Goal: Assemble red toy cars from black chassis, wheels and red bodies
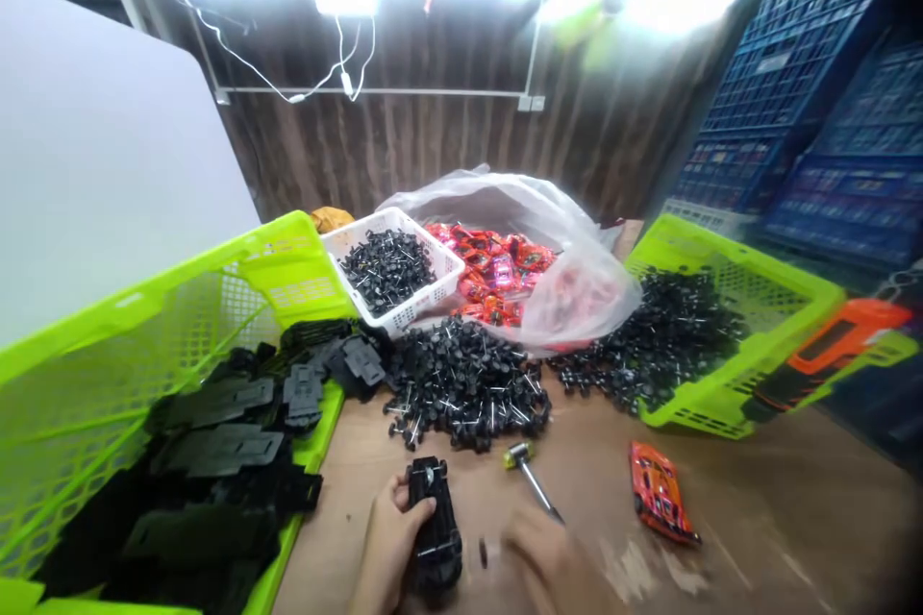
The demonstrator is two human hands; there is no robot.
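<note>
My left hand [391, 535] is closed around a toy car [433, 538], its black underside with wheels and axles turned up. My right hand [544, 548], smeared by motion, is low over the table to the right of the car; whether it holds anything is unclear. Between the hands lies a small dark piece [483, 553]. Just beyond my right hand rests a small hammer [532, 479] with a yellowish head. Farther right lies an orange-red toy car [660, 492].
A green crate [292, 255] of black car bases [223, 450] stands left. Behind are piled wheel axles [468, 384], a white basket [401, 322] of similar parts and a clear bag [577, 293] of red car bodies. At right, an orange-black power tool [829, 356] overlaps a tipped green crate [750, 279].
</note>
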